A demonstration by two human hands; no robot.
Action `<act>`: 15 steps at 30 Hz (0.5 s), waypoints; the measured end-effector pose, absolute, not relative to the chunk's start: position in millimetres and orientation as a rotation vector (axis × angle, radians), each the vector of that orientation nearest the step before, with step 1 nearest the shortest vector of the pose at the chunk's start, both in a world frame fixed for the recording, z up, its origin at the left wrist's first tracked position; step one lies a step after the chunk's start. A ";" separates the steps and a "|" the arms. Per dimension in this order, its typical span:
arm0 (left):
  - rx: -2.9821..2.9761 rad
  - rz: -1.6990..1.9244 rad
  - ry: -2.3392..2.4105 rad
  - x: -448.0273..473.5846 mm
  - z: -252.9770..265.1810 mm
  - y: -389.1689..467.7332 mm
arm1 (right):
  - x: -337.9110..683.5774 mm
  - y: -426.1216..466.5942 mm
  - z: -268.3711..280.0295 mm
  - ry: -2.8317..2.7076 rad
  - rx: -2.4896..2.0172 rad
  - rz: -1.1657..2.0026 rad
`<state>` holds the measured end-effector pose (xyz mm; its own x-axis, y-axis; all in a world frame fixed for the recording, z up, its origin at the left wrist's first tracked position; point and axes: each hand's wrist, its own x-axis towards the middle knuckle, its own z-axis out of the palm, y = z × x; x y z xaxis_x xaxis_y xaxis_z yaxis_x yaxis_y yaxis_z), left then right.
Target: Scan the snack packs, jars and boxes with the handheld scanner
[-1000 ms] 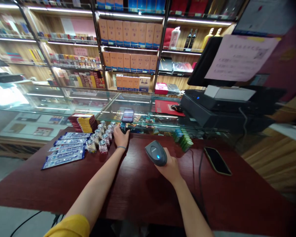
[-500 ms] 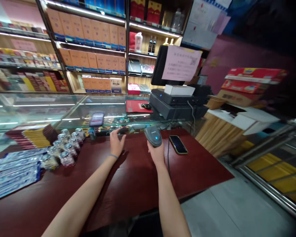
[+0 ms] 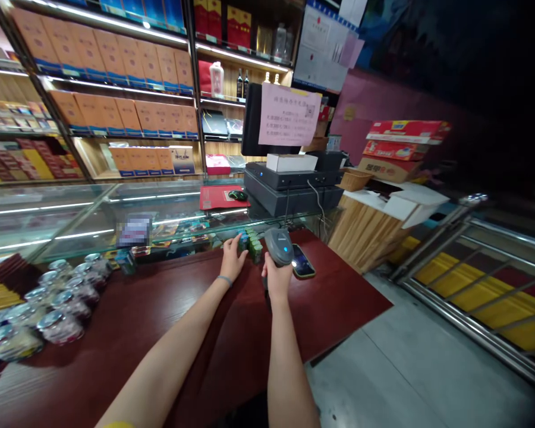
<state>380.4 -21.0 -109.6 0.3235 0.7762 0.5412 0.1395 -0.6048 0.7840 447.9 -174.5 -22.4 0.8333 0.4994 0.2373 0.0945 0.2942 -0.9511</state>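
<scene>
My right hand [image 3: 278, 280] is wrapped around the handle of a dark grey barcode scanner [image 3: 280, 245] with a lit blue light on top. To its left, my left hand [image 3: 233, 260] reaches over the counter, thumb apart from the fingers. Its fingertips are at a small blue pack [image 3: 243, 240]; I cannot make out any grip on it. A short row of small green packs [image 3: 254, 245] stands between the two hands, close to the scanner. Just right of the scanner lies a phone [image 3: 304, 263], partly covered by it.
Dark red counter [image 3: 196, 309]. Glass jars [image 3: 62, 324] and a small teal box [image 3: 125, 261] stand left. Behind are a glass case [image 3: 169, 205], a mouse [image 3: 238, 195] on a red mat [image 3: 211, 199], and a monitor [image 3: 252, 125]. A metal railing [image 3: 472, 321] is at right.
The view has swung right. My left hand has moved right, closer to the scanner, and now meets the small packs, which did not show before. The scanner stays in my right hand, nearer the phone.
</scene>
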 end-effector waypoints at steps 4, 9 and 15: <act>2.018 1.306 0.839 393.7 -107.5 -17.1 | 455.0 -177.2 -19.9 -0.473 -1.198 0.292; 2.054 1.329 0.819 395.8 -105.9 -15.4 | 457.9 -179.0 -21.5 -0.479 -1.194 0.282; 1.898 1.378 0.886 386.7 -98.0 -21.9 | 455.0 -177.7 -20.4 -0.478 -1.238 0.274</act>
